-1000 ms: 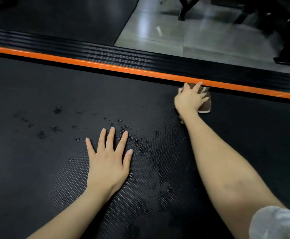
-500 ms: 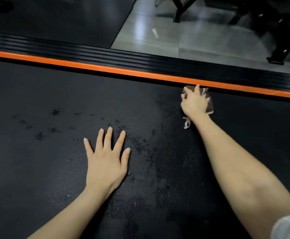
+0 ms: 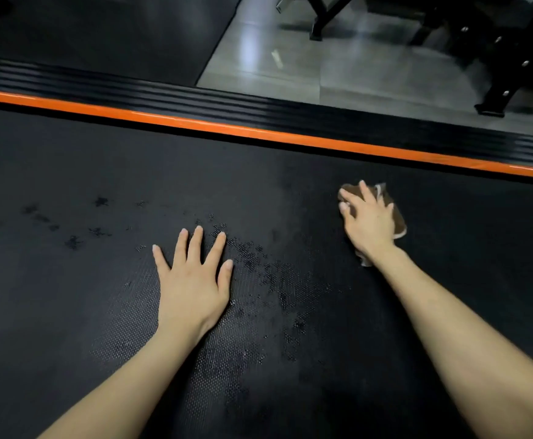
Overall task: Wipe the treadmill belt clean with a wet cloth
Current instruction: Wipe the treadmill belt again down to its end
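Note:
The black textured treadmill belt [image 3: 68,312] fills most of the head view, with wet dark spots around its middle. My left hand [image 3: 194,280] lies flat on the belt, fingers straight and spread. My right hand [image 3: 368,221] presses a small brown cloth [image 3: 398,223] onto the belt at the right, fingers stretched over it. Most of the cloth is hidden under the hand; a pale edge shows near the wrist.
An orange stripe [image 3: 259,133] and a black ribbed side rail [image 3: 259,110] border the belt's far edge. Beyond lie a dark floor mat [image 3: 100,33], grey tiled floor [image 3: 369,68] and black equipment legs [image 3: 496,90] at the upper right.
My right hand has drawn the cloth back from the orange stripe toward me across the belt. My left hand has stayed flat in the same spot.

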